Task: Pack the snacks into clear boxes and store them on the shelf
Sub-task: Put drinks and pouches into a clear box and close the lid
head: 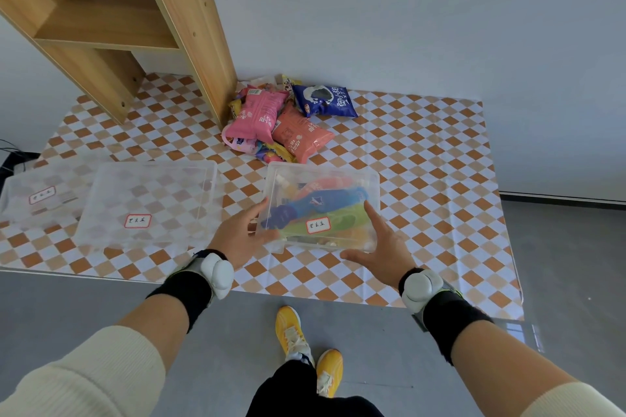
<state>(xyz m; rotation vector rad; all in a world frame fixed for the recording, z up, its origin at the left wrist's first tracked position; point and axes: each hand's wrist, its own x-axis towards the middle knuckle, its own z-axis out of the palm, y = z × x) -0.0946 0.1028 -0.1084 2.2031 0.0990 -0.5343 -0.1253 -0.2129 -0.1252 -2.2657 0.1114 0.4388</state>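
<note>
Box, filled, sits on the mat straight ahead, long axis left-right. We flank it: left hand and right hand, both spread open, each touching a near corner, equally near.

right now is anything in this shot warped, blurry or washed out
Head view: wide-angle distortion tilts the wooden shelf and bows the checkered mat edges; lighting is soft and even, shadows faint; labels on the clear boxes are too soft to read; the left hand and right hand look sharp.
</note>
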